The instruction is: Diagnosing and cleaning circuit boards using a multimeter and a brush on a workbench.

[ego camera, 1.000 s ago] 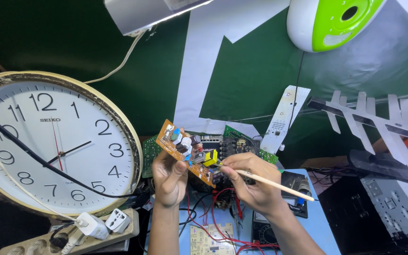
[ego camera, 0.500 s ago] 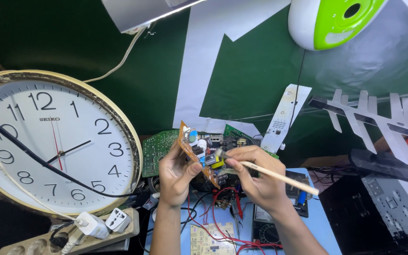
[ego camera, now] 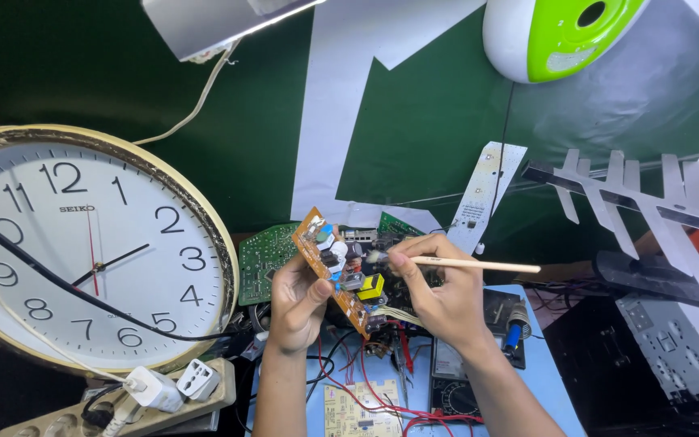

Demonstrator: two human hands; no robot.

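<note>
Head view: left hand (ego camera: 301, 303) grips one circuit board (ego camera: 335, 271); right hand (ego camera: 438, 295) pinches one brush (ego camera: 467, 264).

The circuit board (ego camera: 340, 271) was a narrow orange-brown strip, held in the air just right of the big wall clock (ego camera: 82, 247) and tilted so it ran down from upper left to lower right. Its face carried crowded parts: white and grey cylinders near the top, a yellow block lower down, with pale wires trailing off the lower end. The brush (ego camera: 463, 263) was a thin, pale wooden stick lying nearly level, its bristle end touching the board's parts and its handle pointing away from the clock.
</note>
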